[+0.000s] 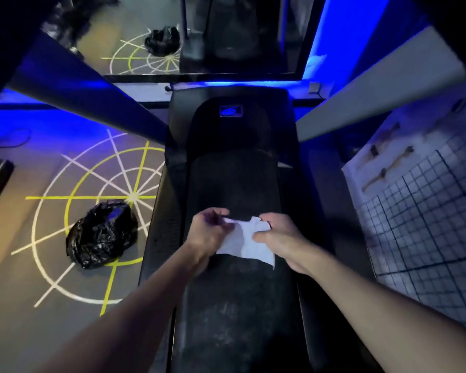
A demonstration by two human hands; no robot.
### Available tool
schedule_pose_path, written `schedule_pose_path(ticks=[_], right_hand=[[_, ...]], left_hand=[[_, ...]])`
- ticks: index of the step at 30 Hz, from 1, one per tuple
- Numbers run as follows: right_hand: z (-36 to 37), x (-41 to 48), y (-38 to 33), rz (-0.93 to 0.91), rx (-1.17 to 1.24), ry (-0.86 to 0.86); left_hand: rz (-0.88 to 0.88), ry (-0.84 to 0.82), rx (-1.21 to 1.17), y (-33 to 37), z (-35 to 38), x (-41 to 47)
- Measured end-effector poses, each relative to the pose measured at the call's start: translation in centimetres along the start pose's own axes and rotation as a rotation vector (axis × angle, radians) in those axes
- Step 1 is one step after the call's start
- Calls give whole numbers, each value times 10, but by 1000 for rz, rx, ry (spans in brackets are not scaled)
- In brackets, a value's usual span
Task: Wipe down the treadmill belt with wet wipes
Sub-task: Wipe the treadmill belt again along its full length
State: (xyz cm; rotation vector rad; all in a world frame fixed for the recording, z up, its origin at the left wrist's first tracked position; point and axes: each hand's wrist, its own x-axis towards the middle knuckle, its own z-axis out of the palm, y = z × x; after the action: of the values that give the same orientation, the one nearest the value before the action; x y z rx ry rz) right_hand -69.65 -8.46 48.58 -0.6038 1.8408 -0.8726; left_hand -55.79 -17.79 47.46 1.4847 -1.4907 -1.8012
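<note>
We hold the wet wipe (246, 242) spread above the treadmill belt (234, 184) — left hand (209, 232) pinching one edge, right hand (276, 239) gripping the other — likely unfolding it for a broad wiping face. A black bag (101, 234) sits left of the belt.

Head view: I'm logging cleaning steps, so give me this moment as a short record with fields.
item in hand: white wet wipe, spread open between both hands
left hand: pinches the wipe's left edge
right hand: grips the wipe's right edge
treadmill belt: dark, with pale dusty smears on the near part
wipe on belt: cannot tell
left of belt: crumpled black plastic bag
</note>
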Motion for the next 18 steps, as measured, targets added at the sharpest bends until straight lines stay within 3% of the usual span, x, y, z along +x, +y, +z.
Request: schedule_pose_path(ticks=[6,12,18], right_hand=[[-6,112,-67,-71,-253,59],[12,278,-99,-32,-82,110],[34,456,-48,70,89,173]], left_hand=[[131,40,132,47,-9,113],[170,80,243,56,-6,277],[87,141,437,0,15,446]])
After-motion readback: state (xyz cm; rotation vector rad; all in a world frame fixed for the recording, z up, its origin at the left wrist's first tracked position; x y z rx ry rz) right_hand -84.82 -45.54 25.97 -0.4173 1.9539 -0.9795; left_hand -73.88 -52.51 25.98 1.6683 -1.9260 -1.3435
